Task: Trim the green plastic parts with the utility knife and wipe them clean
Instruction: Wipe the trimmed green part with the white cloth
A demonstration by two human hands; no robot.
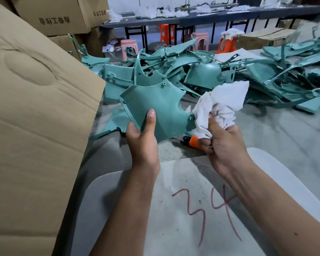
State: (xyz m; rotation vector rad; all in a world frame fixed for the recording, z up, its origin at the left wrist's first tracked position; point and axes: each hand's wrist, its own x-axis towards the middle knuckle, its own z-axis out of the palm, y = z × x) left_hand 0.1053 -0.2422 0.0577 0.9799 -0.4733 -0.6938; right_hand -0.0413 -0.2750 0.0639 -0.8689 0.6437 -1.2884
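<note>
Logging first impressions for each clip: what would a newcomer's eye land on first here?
The flat teal-green plastic panel held up at centre by the left hand, with the right hand bunching a crumpled white cloth against its edge. Behind them sprawls a heap of matching green plastic parts, and a large brown cardboard box fills the left.

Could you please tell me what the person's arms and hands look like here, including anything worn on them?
Both forearms are bare right to the bottom of the picture: no sleeves show. The left hand and the right hand wear no gloves, and no rings, watch or wristbands are visible. The left thumbnail is short and unpainted. Dark smudges, apparently grime, mark the right hand's fingers.
</note>
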